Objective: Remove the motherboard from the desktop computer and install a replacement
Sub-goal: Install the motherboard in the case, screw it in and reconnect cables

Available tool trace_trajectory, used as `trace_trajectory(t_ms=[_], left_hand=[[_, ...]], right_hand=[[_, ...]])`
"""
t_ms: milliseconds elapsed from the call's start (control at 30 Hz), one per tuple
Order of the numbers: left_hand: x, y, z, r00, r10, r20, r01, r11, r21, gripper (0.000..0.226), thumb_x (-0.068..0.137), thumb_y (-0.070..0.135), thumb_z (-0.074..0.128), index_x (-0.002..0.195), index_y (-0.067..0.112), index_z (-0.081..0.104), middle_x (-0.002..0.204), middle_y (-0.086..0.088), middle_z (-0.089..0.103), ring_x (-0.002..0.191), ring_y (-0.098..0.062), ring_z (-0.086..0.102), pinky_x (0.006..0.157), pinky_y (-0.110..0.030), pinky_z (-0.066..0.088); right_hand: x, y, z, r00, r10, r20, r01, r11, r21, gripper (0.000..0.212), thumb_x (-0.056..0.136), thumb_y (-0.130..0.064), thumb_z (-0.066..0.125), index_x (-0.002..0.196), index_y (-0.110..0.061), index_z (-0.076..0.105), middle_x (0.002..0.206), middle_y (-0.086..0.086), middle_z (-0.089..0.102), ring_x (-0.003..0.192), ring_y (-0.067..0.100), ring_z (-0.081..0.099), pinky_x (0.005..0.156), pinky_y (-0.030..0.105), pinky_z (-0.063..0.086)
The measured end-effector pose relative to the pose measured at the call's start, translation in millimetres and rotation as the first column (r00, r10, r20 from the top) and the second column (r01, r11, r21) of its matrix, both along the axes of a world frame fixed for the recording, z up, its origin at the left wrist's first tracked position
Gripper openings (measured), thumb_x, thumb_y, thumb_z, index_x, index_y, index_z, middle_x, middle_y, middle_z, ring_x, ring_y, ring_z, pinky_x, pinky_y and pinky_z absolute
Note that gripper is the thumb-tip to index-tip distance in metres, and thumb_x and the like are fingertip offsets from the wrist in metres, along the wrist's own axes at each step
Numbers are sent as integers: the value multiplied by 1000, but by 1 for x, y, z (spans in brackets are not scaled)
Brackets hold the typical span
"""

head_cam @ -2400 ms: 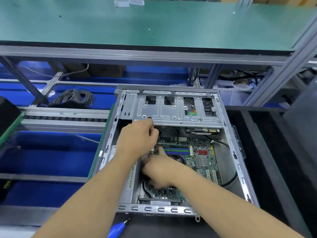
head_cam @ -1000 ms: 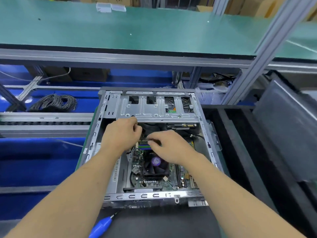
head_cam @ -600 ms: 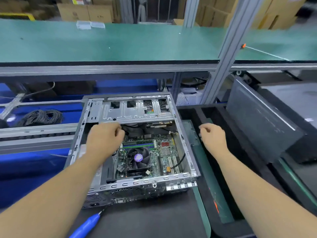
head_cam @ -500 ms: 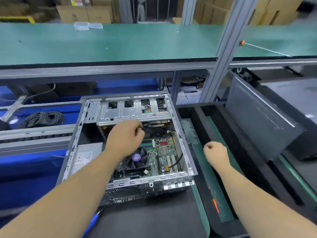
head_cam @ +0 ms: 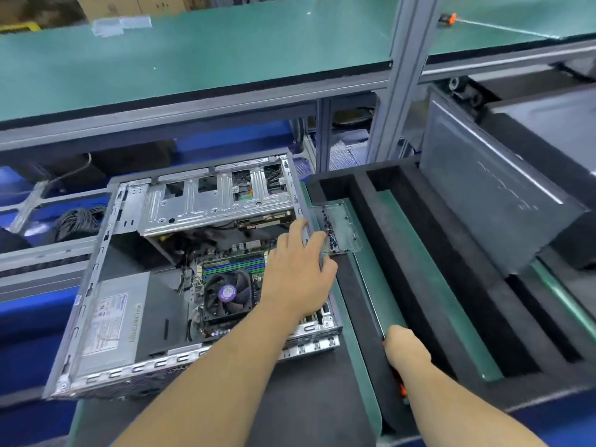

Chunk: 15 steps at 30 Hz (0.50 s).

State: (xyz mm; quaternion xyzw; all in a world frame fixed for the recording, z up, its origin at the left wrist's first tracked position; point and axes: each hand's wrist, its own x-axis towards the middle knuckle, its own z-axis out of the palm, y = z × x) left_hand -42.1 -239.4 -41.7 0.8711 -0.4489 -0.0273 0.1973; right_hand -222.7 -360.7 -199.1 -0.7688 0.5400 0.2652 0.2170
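Head view: the open computer case (head_cam: 106,304) lies on its side at centre left of the frame, on a dark mat on the counter (head_cam: 300,398). The motherboard (head_cam: 232,262) is inside it, flat on the case floor, with a black fan (head_cam: 228,293) on top and blue memory slots just beyond. It is not yet out.

The left hand (head_cam: 298,272) reaches across the case's right wall, fingers straight and spread, tips just short of a clear plastic tray (head_cam: 338,227) of small dark bits, probably screws, that rests on the green strip beside the case. It holds nothing. The right hand (head_cam: 408,351), lower right, is bent down over something orange (head_cam: 401,388) in a foam channel; its fingers are hidden, so whether its grip is closed cannot be told.

The board will likely handle as a thin, stiff, fairly light plate, top-heavy under the fan, and fragile: pins, slots and solder joints dislike bending or pressure. The bare edges, or the fan block, look the safest places to hold. Cables (head_cam: 190,279) at its left edge may be attached.

To the right stands a black foam rack (head_cam: 419,285) with long channels and a dark panel (head_cam: 493,201) leaning in it. A green shelf (head_cam: 193,59) fills the upper frame, a cable coil (head_cam: 80,221) lies at far left, and cardboard boxes stand behind.
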Motion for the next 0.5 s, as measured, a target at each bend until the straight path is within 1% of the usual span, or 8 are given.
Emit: trace_trajectory(t_ms=[67, 133, 167, 267, 367, 433, 467, 500], left_hand=[[1, 0, 0, 1000, -1, -2, 1, 1000, 2, 40, 95, 38, 41, 132, 23, 50, 155, -6, 23, 122, -30, 39, 95, -43, 44], [1, 0, 0, 1000, 5, -8, -5, 1000, 11, 39, 96, 37, 41, 131, 24, 49, 155, -5, 23, 122, -30, 39, 94, -43, 44], [2, -1, 0, 1000, 6, -8, -6, 1000, 21, 39, 97, 37, 40, 132, 24, 48, 155, -5, 23, 123, -31, 39, 95, -43, 43], [1, 1, 6, 1000, -18, -17, 19, 999, 36, 47, 100, 40, 34, 144, 26, 35, 156, -4, 25, 126, -31, 38, 99, -46, 42], [2, 9, 16, 998, -60, -32, 62, 997, 42, 58, 103, 46, 29, 156, 30, 15, 154, 3, 31, 131, -27, 38, 102, -47, 41], [8, 20, 24, 997, -71, -25, 72, 997, 42, 60, 103, 47, 28, 158, 29, 13, 153, 2, 37, 132, -27, 40, 102, -47, 41], [14, 27, 30, 998, -62, -25, 62, 998, 25, 60, 103, 47, 29, 158, 29, 14, 150, 0, 41, 131, -27, 42, 101, -48, 43], [20, 35, 35, 999, -48, -20, 48, 999, 8, 59, 103, 46, 30, 157, 28, 16, 147, -2, 45, 129, -28, 44, 100, -49, 44]], right_hand=[[-5, 4, 5, 1000, -4, 15, 4, 1000, -5, 24, 94, -14, 48, 113, -13, 61, 119, 7, 63, 99, 28, 61, 73, 30, 44], [-6, 3, 16, 996, -35, 81, 37, 999, -32, 12, 96, -25, 53, 101, -15, 56, 114, 7, 63, 90, 28, 57, 71, 29, 44], [-5, 3, 25, 990, -60, 127, 67, 997, -49, 13, 95, -29, 55, 94, -17, 52, 109, 7, 62, 87, 28, 55, 70, 29, 43], [2, -1, 65, 970, -63, 233, 104, 980, -172, 15, 95, -25, 53, 86, -18, 46, 99, 4, 55, 83, 29, 54, 69, 31, 43], [10, -5, 115, 928, -30, 371, 152, 940, -304, 16, 93, -19, 57, 80, -12, 50, 99, 11, 60, 82, 33, 59, 68, 34, 51], [17, -5, 152, 851, -15, 525, 242, 899, -366, 8, 90, -18, 62, 91, -10, 61, 99, 11, 64, 87, 35, 61, 74, 38, 55], [22, -3, 171, 792, -9, 611, 300, 877, -376, 18, 88, -17, 65, 105, -12, 65, 101, 9, 66, 92, 34, 61, 79, 38, 54], [29, 1, 190, 716, 4, 698, 351, 862, -365, 35, 85, -16, 69, 119, -17, 63, 102, 8, 68, 97, 32, 61, 83, 37, 53]])
